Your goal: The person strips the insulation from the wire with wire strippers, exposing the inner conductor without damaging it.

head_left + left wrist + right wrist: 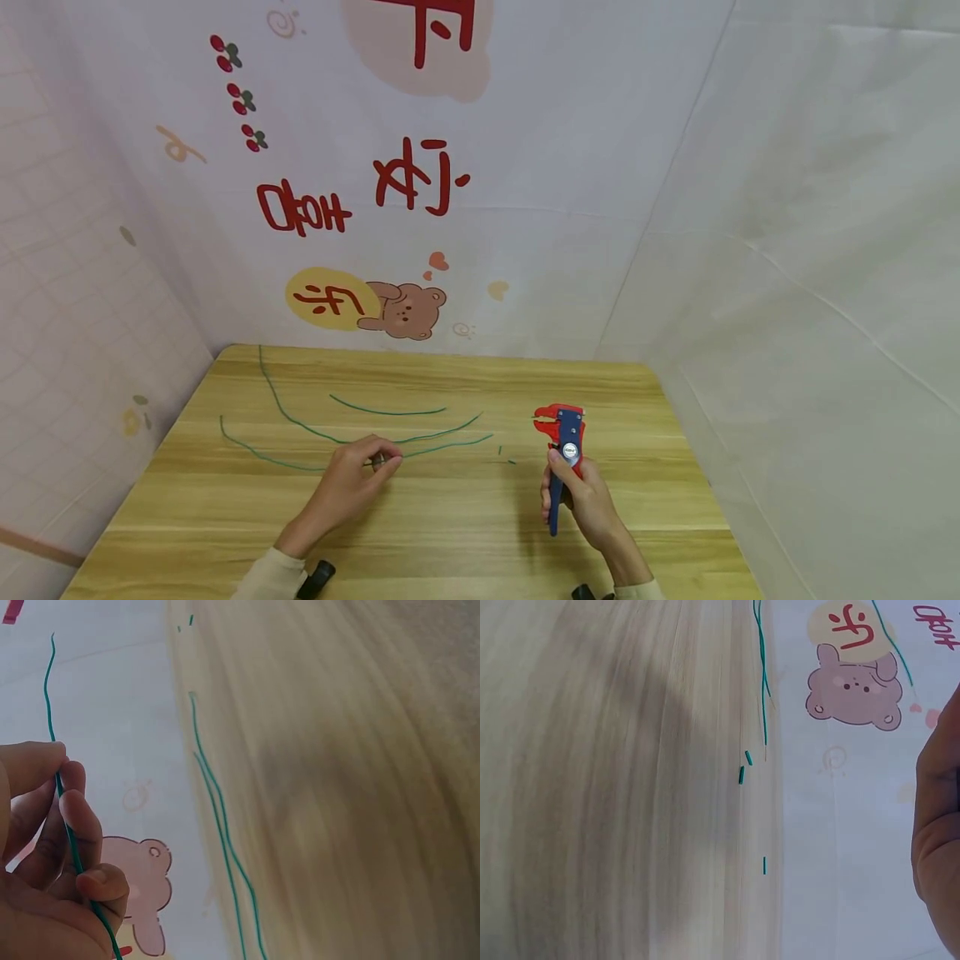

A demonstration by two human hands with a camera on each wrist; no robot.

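Observation:
My left hand [351, 477] pinches a thin green wire [48, 697] between thumb and fingertips, and the wire runs down across the curled fingers. One end sticks up past the thumb in the left wrist view. Over on the right, my right hand [591, 503] grips a red and blue wire stripper [572, 427] by its handles, thumb up near the round label. The tool's red jaws point left, with a gap between them and no wire inside. Only part of the right hand shows at the edge of the right wrist view, where the stripper is out of sight.
A long green wire [279, 405] and a shorter green wire [386, 412] lie on the wooden table [450, 542] beyond my left hand. Small green offcuts [741, 775] lie between the hands. A printed cloth wall [540, 275] rises at the table's back edge.

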